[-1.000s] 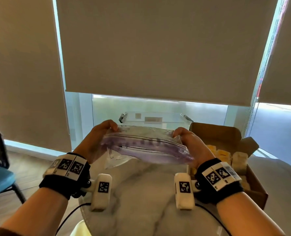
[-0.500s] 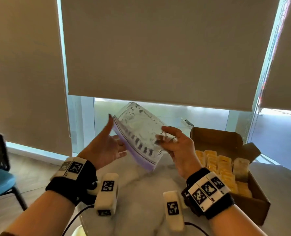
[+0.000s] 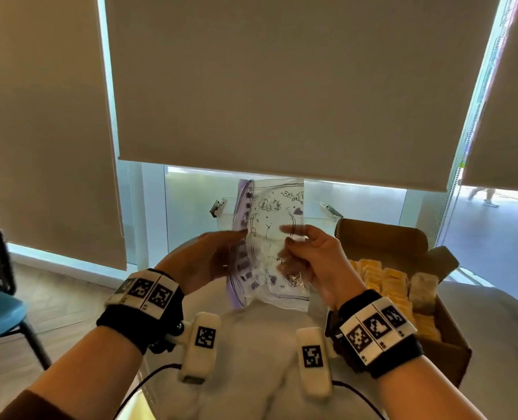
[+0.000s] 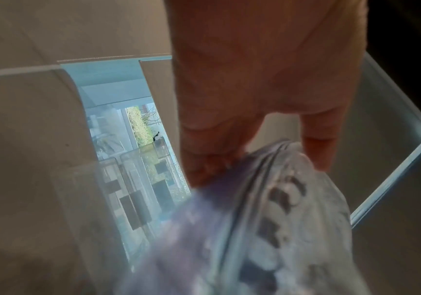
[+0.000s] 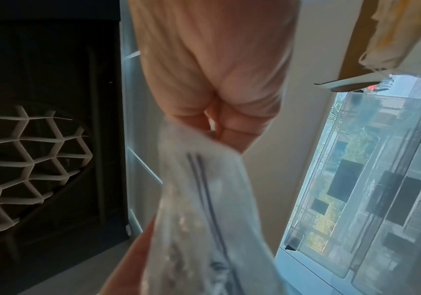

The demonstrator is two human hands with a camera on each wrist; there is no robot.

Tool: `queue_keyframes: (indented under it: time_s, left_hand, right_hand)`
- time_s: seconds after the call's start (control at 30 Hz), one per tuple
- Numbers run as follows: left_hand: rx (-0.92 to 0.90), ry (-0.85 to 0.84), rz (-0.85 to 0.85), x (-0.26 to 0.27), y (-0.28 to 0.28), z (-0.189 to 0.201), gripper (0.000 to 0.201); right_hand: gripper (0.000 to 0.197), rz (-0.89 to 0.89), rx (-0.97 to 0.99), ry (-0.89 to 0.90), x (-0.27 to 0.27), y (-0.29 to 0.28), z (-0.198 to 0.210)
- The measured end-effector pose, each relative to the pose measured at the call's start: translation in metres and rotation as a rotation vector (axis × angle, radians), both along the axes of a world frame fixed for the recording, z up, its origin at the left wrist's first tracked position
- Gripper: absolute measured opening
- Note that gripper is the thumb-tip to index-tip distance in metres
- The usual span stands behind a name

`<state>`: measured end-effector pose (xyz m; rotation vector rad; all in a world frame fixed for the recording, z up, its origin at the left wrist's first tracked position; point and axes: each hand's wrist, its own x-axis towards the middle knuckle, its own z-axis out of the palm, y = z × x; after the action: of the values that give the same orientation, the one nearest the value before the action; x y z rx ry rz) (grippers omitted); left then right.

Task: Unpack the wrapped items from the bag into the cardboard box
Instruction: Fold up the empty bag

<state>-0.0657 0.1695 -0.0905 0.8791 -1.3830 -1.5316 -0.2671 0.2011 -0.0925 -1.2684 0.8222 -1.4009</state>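
Behind the marble table (image 3: 251,374), beige blinds (image 3: 282,86) cover the windows

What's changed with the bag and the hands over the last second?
The zip bag has swung from flat and level to upright, zip edge on the left. The left hand let go midway and now touches that edge again; the right hand kept its pinch on the other side. The cardboard box and wrapped items stayed put.

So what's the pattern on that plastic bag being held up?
The bag is clear with black line doodles and a purple strip along one edge; head view shows it best.
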Motion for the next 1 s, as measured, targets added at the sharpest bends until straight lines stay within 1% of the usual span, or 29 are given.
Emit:
queue_keyframes:
  time_s: [0.07, 0.17, 0.23, 0.27, 0.3, 0.33, 0.37, 0.4, 0.43, 0.47, 0.53, 0.57, 0.63, 0.67, 0.7, 0.73, 0.77, 0.8, 0.83, 0.93, 0.97, 1.0]
  left_hand:
    - [0.002, 0.038, -0.008, 0.001, -0.001, -0.006, 0.046]
    - [-0.039, 0.104, 0.038, 0.0, 0.0, -0.007, 0.029]
    - [-0.066, 0.096, -0.006, -0.001, 0.002, -0.008, 0.026]
    - [-0.078, 0.076, -0.028, -0.001, 0.004, -0.008, 0.026]
    - [-0.085, 0.059, -0.025, -0.001, 0.005, -0.008, 0.026]
    - [-0.09, 0.05, -0.015, -0.002, 0.007, -0.006, 0.028]
    - [-0.086, 0.05, -0.013, -0.003, 0.008, -0.004, 0.031]
    - [-0.075, 0.055, -0.028, -0.003, 0.009, -0.001, 0.033]
    - [-0.056, 0.064, -0.046, -0.004, 0.01, 0.001, 0.033]
    - [-0.031, 0.076, -0.043, -0.004, 0.01, 0.003, 0.032]
    - [0.018, 0.093, 0.007, -0.004, 0.007, 0.007, 0.031]
    - [0.041, 0.098, 0.043, -0.004, 0.006, 0.008, 0.031]
    - [0.061, 0.117, 0.103, -0.005, 0.006, 0.009, 0.033]
    - [0.065, 0.156, 0.118, -0.004, 0.006, 0.01, 0.035]
    - [0.067, 0.204, 0.132, -0.004, 0.007, 0.011, 0.035]
    - [0.066, 0.231, 0.149, -0.002, 0.007, 0.011, 0.034]
    - [0.072, 0.222, 0.166, -0.001, 0.007, 0.011, 0.035]
    - [0.088, 0.176, 0.171, 0.001, 0.007, 0.009, 0.042]
    - [0.1, 0.109, 0.15, 0.004, 0.007, 0.006, 0.056]
    - [0.123, -0.105, 0.068, 0.01, 0.002, -0.008, 0.113]
    - [0.14, -0.124, 0.029, 0.009, 0.002, -0.012, 0.124]
    - [0.143, -0.132, -0.008, 0.006, 0.006, -0.014, 0.126]
  right_hand:
    - [0.022, 0.04, 0.036, -0.052, -0.003, -0.002, -0.001]
    - [0.024, 0.094, 0.112, -0.13, -0.005, -0.001, -0.003]
    - [0.022, 0.137, 0.175, -0.193, -0.003, 0.002, -0.001]
    - [0.019, 0.152, 0.2, -0.19, -0.001, 0.003, 0.001]
    - [0.02, 0.136, 0.193, -0.142, -0.001, 0.001, 0.0]
    - [0.028, 0.09, 0.151, -0.078, 0.0, -0.003, -0.002]
    - [0.04, 0.032, 0.109, -0.04, 0.0, -0.004, -0.003]
    - [0.049, 0.006, 0.076, -0.029, 0.0, -0.004, -0.004]
    - [0.052, 0.019, 0.063, -0.037, -0.001, -0.004, -0.004]
    - [0.049, 0.06, 0.058, -0.056, -0.002, -0.003, -0.005]
    - [0.031, 0.173, 0.077, -0.117, -0.003, 0.001, -0.005]
    - [0.027, 0.204, 0.088, -0.109, -0.003, 0.004, -0.004]
    - [0.03, 0.187, 0.072, 0.035, -0.002, 0.004, -0.004]
    - [0.027, 0.156, 0.042, 0.129, -0.001, 0.004, -0.004]
    - [0.02, 0.111, 0.003, 0.207, 0.0, 0.003, -0.004]
    - [0.019, 0.053, -0.04, 0.27, 0.001, 0.003, -0.005]
    - [0.028, -0.008, -0.073, 0.308, 0.001, 0.002, -0.007]
    - [0.036, -0.046, -0.09, 0.306, 0.002, 0.0, -0.008]
    - [0.042, -0.082, -0.099, 0.281, 0.002, -0.003, -0.01]
    - [0.051, -0.219, -0.139, 0.195, 0.002, -0.009, -0.013]
    - [0.052, -0.262, -0.158, 0.18, 0.004, -0.01, -0.013]
    - [0.054, -0.286, -0.175, 0.167, 0.006, -0.009, -0.014]
